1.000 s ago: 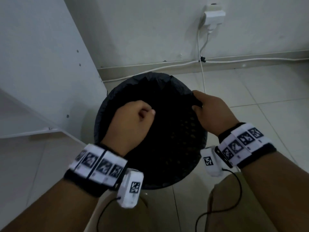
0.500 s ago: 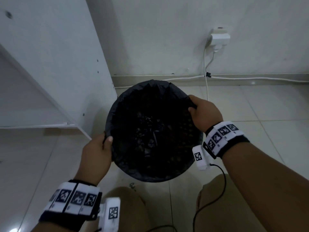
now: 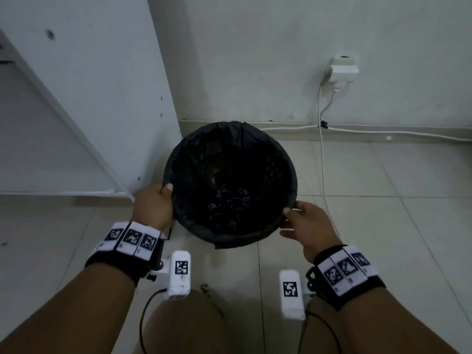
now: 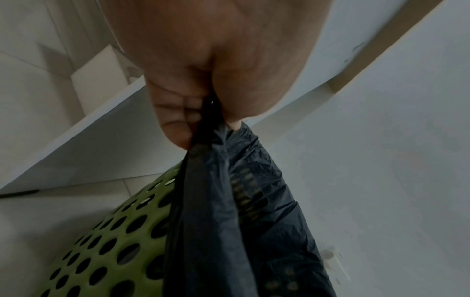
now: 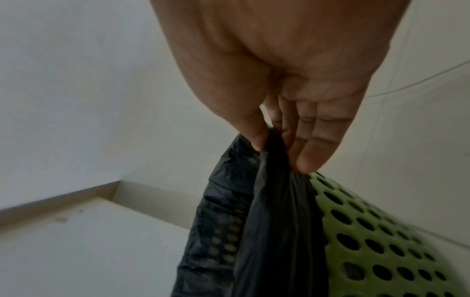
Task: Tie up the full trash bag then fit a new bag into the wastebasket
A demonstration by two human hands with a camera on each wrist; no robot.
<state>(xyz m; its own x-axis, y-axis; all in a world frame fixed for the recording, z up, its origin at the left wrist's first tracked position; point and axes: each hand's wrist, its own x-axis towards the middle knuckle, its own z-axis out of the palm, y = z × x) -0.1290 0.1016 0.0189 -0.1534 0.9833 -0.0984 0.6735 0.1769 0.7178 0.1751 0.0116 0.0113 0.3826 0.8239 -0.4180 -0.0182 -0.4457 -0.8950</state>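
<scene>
A black trash bag (image 3: 229, 159) lines a round green perforated wastebasket (image 4: 106, 247) on the tiled floor, its mouth folded over the rim; dark rubbish lies at the bottom. My left hand (image 3: 153, 203) pinches the bag's edge (image 4: 211, 160) at the left rim between thumb and fingers. At the near right rim my right hand (image 3: 304, 221) pinches the bag's edge (image 5: 274, 180) the same way. The green wastebasket (image 5: 376, 237) shows beside the bag in the right wrist view.
A white cabinet panel (image 3: 89, 98) stands close on the wastebasket's left. A wall socket with a plug (image 3: 343, 70) and white cables (image 3: 321, 159) run along the wall and floor at the right. My knees (image 3: 184, 325) are at the bottom.
My left hand left the bag's inside and took hold of the left rim. My right hand slid from the far right rim to the near right. The view pulled back.
</scene>
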